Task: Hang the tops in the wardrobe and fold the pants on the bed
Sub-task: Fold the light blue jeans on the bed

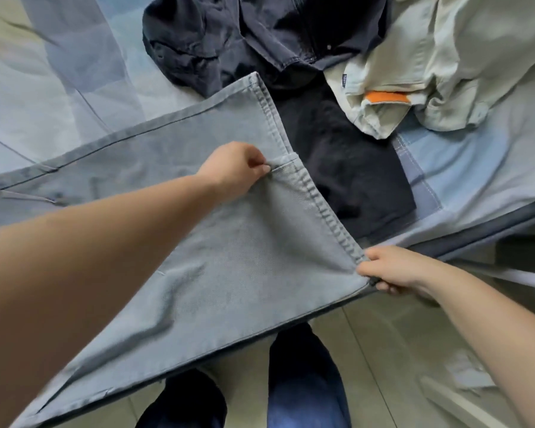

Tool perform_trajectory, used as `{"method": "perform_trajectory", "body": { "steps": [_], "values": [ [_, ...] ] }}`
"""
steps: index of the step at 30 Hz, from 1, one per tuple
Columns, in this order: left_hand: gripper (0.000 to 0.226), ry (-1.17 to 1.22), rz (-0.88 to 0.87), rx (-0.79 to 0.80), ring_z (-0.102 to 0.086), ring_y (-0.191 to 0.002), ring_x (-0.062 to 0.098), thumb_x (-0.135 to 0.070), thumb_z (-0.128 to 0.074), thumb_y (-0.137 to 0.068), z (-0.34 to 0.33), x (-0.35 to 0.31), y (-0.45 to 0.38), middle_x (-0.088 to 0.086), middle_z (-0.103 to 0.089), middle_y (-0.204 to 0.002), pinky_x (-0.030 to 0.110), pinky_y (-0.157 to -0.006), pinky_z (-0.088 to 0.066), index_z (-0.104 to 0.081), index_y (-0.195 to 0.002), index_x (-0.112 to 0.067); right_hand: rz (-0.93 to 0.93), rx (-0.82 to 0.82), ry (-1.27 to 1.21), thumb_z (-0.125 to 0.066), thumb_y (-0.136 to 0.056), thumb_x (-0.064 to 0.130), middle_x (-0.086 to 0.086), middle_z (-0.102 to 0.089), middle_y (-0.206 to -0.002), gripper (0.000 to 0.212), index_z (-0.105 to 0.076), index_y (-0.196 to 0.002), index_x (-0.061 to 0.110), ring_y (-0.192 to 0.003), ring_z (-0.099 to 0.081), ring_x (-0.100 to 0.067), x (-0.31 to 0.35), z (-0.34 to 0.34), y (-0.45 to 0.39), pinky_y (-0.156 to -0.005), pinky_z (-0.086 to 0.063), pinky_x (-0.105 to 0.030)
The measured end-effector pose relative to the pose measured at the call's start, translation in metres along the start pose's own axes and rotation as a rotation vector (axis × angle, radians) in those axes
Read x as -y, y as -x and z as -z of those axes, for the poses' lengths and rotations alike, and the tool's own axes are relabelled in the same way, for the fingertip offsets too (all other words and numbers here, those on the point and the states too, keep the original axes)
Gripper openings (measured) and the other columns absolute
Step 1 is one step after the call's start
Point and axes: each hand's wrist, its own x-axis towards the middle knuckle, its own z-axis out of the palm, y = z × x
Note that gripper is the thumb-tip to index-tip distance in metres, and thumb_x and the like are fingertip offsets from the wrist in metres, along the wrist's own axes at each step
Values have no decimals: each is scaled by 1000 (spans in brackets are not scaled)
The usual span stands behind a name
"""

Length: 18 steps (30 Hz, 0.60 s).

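Both hands (238, 168) (393, 270) pinching hem, grey-blue pants (229, 242) spread flat

Two bare hands were in view: the left hand (233, 168) and the right hand (389, 270), each pinching the same garment. There was one pair of grey-blue pants (223, 242), spread across one bed (476, 168) covered in pale blue bedding. Three other garments lay beyond it: one crumpled navy garment (229, 38), one flat folded black garment (346, 168), and one pale cream top (445, 66) carrying one orange patch (386, 97) and one small dark label (344, 79). Two legs in dark blue trousers (306, 381) stood on the tiled floor (393, 359).
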Motion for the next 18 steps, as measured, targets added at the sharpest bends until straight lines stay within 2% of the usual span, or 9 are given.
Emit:
{"method": "perform_trajectory", "body": {
  "steps": [2,4,6,8,10,11,13,15,18],
  "values": [
    [19,14,-9,24,-58,-76,19,-26,-57,-94,-13,-16,-3,5,-68,-94,24,-71,-45,-69,-103,-13,-58,31,-31,-50,-91,13,2,-44,-57,11,-45,-82,16,-36,-44,-3,-15,0,-1,-36,-32,-16],
    [19,27,-30,35,-63,-83,23,-24,-56,-94,-23,-27,-7,8,-69,-100,29,-79,-50,-69,-103,-12,-118,46,-98,-53,-92,17,2,-46,-64,5,-51,-87,17,-42,-53,-2,-28,0,-4,-39,-42,-16],
    [20,81,-24,55,-64,-91,25,-21,-56,-95,-36,-31,-11,7,-68,-104,31,-81,-52,-67,-107,-11,-146,24,-134,-54,-91,19,4,-47,-62,7,-52,-85,19,-45,-55,-2,-42,0,-7,-42,-44,-17],
    [25,158,13,62,-62,-98,21,-20,-57,-94,-49,-27,-12,2,-64,-113,25,-80,-51,-61,-118,-14,-154,-40,-173,-56,-90,20,4,-51,-57,9,-54,-83,17,-48,-56,-5,-57,-2,-12,-41,-43,-17],
    [41,209,78,58,-57,-111,19,-21,-60,-92,-59,-13,-10,3,-56,-128,27,-87,-48,-51,-132,-17,-162,-158,-240,-56,-91,21,0,-60,-66,7,-60,-91,14,-56,-59,-8,-70,-10,-18,-44,-47,-19],
    [46,223,115,62,-56,-113,19,-20,-60,-92,-63,-4,-7,4,-53,-133,28,-85,-49,-47,-136,-18,-168,-230,-291,-55,-93,19,-2,-63,-74,10,-61,-95,13,-60,-61,-9,-75,-14,-21,-47,-50,-20],
    [48,247,176,77,-56,-111,19,-17,-60,-92,-68,14,4,7,-53,-135,24,-77,-49,-45,-138,-17,-190,-353,-371,-52,-95,18,-5,-64,-84,14,-61,-102,10,-68,-63,-13,-87,-22,-25,-53,-51,-24],
    [41,279,215,92,-58,-107,21,-13,-59,-92,-71,34,21,9,-58,-129,27,-77,-47,-51,-133,-14,-198,-421,-378,-50,-95,19,-3,-65,-87,16,-60,-105,11,-73,-64,-13,-95,-30,-26,-56,-50,-25],
    [27,345,279,114,-59,-88,20,-10,-59,-91,-72,66,55,9,-65,-115,31,-73,-50,-61,-117,-16,-137,-489,-334,-49,-95,19,-2,-66,-88,12,-61,-92,16,-79,-66,-16,-92,-47,-25,-70,-57,-34]
  ]
}}
